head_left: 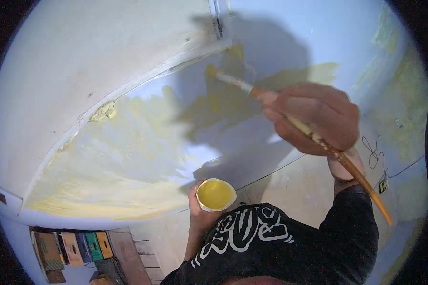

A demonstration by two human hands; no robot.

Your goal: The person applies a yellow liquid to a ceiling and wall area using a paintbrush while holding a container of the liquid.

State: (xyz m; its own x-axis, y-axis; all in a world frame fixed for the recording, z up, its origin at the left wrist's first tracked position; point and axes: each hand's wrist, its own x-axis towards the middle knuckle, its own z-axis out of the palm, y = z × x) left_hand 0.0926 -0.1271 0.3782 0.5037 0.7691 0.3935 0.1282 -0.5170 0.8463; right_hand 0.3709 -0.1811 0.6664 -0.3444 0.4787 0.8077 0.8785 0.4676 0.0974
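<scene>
My right hand (316, 118) is closed round a long-handled paintbrush (356, 173), raised in front of the wall. The brush's wooden handle slants down to the right, and its tip meets a yellow smear on the bluish-white wall (161, 156). Lower down, near my chest, my left hand (196, 204) grips a round white-rimmed cup of yellow paint (217, 194) from its left side. The cup is held with its mouth up. Patchy yellow strokes spread over the wall to the left and right of the brush, partly under my shadow.
A pale ledge or beam (128, 90) with a chipped patch runs along the wall's top left. At lower left stands a shelf with coloured boxes (92, 247). On the right, a thin dark cable (373, 152) lies near a small yellow-and-black object (383, 186).
</scene>
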